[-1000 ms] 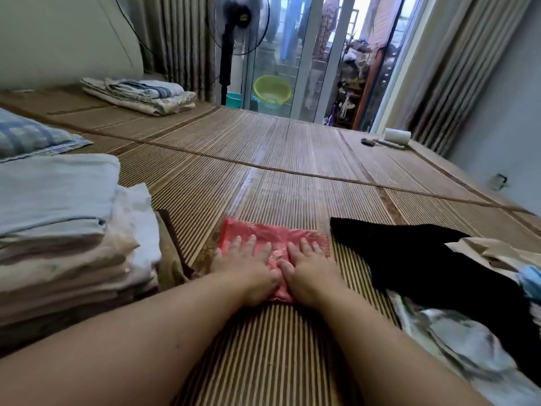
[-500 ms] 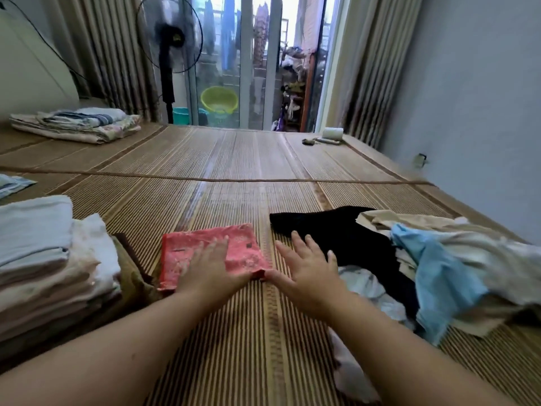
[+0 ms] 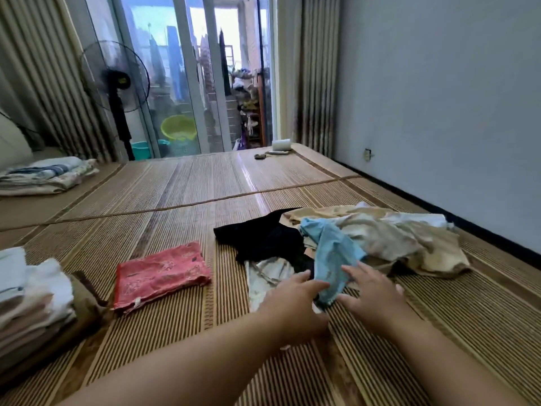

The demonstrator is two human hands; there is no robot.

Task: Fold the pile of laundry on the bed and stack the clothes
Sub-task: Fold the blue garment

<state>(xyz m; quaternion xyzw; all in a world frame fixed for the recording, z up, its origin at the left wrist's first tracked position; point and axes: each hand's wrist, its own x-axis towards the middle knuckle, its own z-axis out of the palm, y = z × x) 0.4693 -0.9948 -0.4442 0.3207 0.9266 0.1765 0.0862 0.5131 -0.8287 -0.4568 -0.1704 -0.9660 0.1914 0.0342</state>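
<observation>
A folded red cloth [image 3: 162, 273] lies flat on the bamboo mat [image 3: 181, 194], apart from both hands. To its right spreads the loose laundry pile: a black garment [image 3: 263, 238], a light blue garment [image 3: 333, 256], a pale grey piece [image 3: 269, 273] and beige clothes [image 3: 395, 235]. My left hand [image 3: 295, 300] and my right hand [image 3: 371, 294] reach with straight fingers to the near end of the light blue garment, one on each side, touching it. A stack of folded clothes [image 3: 32, 297] stands at the left edge.
Another folded bundle [image 3: 49, 174] lies far left on the mat. A white roll [image 3: 281, 145] and small dark items [image 3: 260, 156] sit at the far edge. A standing fan [image 3: 117, 92], curtains and a glass door are beyond; a wall [image 3: 439, 112] runs along the right.
Both hands left the folded red cloth and moved right to the loose pile, now at the light blue garment. The view swung right.
</observation>
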